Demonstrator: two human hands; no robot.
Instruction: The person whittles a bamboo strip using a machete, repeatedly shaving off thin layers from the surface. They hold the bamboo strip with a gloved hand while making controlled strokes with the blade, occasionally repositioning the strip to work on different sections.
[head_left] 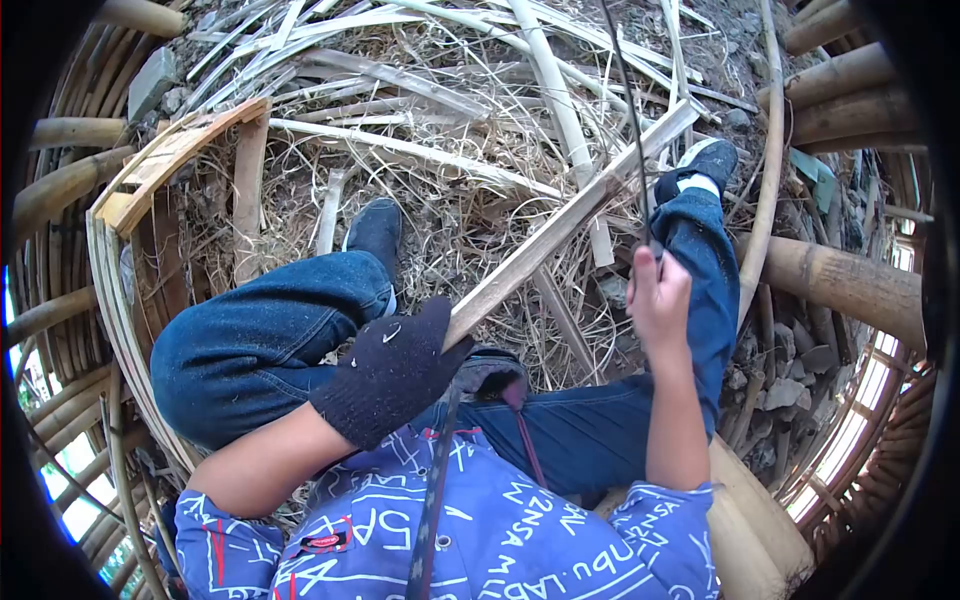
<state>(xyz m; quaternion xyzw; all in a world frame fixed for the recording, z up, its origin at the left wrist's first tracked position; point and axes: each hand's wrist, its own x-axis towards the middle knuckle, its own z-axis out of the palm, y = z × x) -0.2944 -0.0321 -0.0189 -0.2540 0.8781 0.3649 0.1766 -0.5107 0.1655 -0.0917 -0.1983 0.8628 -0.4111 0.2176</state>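
Note:
My left hand (395,370), in a black knit glove, is closed round the near end of a long split bamboo strip (545,240). The strip slants up and away to the right between my legs. My bare right hand (660,295) is closed, its thumb pointing forward along a long, thin, dark knife (632,110) seen nearly edge-on. The knife's handle is mostly hidden in the fist. Its blade reaches forward and overlaps the far part of the strip in this view.
Pale shavings (460,220) and loose bamboo strips (400,85) litter the ground ahead. A curved, split bamboo piece (110,230) stands at the left. Thick bamboo poles (840,285) and broken stones (785,390) lie on the right. A dark strap (432,500) hangs before my shirt.

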